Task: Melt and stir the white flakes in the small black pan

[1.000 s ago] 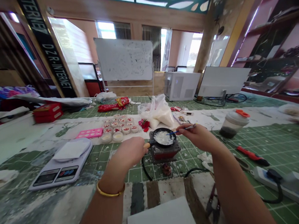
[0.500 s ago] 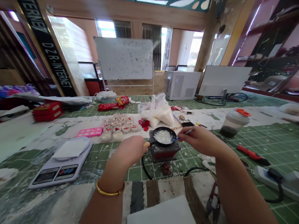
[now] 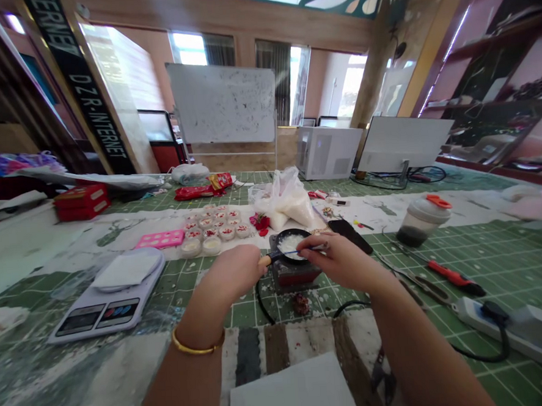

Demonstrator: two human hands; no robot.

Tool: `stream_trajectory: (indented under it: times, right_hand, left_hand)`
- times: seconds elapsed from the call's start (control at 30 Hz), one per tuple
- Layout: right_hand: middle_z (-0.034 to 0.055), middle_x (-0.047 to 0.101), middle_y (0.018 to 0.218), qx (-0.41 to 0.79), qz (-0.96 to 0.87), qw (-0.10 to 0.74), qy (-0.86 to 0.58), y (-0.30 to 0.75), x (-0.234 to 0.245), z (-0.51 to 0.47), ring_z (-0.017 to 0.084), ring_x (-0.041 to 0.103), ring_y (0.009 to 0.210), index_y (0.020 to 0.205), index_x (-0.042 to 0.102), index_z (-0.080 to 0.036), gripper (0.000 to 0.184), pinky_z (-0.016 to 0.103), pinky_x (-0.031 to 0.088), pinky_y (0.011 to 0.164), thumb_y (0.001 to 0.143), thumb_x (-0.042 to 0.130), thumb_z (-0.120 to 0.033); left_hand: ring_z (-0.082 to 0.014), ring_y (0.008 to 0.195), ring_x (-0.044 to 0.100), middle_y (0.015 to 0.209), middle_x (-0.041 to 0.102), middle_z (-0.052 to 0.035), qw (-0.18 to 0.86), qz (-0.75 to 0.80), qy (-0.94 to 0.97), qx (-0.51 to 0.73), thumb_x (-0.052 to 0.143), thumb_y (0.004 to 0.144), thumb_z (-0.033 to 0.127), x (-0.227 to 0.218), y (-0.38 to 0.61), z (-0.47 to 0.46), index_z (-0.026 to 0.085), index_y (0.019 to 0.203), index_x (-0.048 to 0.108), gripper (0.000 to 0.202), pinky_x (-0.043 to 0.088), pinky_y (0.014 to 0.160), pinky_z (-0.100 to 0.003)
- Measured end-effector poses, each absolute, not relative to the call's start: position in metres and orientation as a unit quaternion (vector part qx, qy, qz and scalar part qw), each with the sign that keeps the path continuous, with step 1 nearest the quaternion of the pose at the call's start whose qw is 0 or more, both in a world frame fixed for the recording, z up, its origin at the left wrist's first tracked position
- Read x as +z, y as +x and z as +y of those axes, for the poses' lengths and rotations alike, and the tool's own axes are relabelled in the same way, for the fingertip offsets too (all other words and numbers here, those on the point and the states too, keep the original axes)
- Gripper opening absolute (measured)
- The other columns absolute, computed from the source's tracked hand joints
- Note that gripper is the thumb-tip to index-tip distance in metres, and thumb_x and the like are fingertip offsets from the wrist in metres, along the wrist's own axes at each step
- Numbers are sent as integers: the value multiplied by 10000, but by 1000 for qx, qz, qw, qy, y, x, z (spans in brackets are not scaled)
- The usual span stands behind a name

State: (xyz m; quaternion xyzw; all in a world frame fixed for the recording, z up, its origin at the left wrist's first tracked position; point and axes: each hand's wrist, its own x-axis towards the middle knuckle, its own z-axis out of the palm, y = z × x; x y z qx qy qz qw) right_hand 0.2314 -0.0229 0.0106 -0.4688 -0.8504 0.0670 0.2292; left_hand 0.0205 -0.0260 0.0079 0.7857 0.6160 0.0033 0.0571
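A small black pan holding white flakes sits on a little red burner in the middle of the green cutting mat. My left hand is closed round the pan's wooden handle, with a gold bangle on that wrist. My right hand pinches a thin blue-tipped stick whose end reaches into the flakes. This hand covers the right side of the pan.
A kitchen scale stands at left, small filled cups and a pink mould lie behind the pan. A plastic bag, a lidded jar, a red cutter, scissors and a power strip are at right.
My right hand has shifted left and now lies over the pan, carrying the stick further into the flakes. A dark object behind it has come into sight. My left hand keeps its grip.
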Motion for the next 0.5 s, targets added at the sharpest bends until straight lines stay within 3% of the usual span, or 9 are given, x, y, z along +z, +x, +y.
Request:
stream_trajectory:
  times: [0.17, 0.33, 0.5]
  right_hand:
    - [25, 657, 705, 44, -807, 236, -539, 232, 8, -18, 174, 576, 726, 873, 643, -208, 251, 301, 383, 743, 836, 417, -310]
    - [15, 667, 758, 85, -842, 240, -475, 232, 6, -18, 171, 577, 786, 902, 644, -244, 260, 269, 389, 723, 839, 407, -332]
    - [19, 642, 623, 46, -777, 256, -574, 231, 0, -4, 170, 577, 640, 884, 652, -209, 269, 266, 388, 633, 820, 417, -325]
  left_hand:
    - [-138, 567, 500, 672, 590, -59, 61, 615, 786, 1, 303, 796, 523, 6, 18, -24, 160, 701, 598, 477, 274, 492, -252]
    - [-140, 547, 487, 679, 594, -59, 56, 608, 792, 6, 273, 807, 521, 6, 17, -24, 164, 713, 597, 490, 271, 488, -256]
    - [-158, 563, 510, 679, 600, -64, 51, 603, 796, 1, 293, 802, 523, 7, 17, -24, 162, 699, 588, 478, 267, 480, -257]
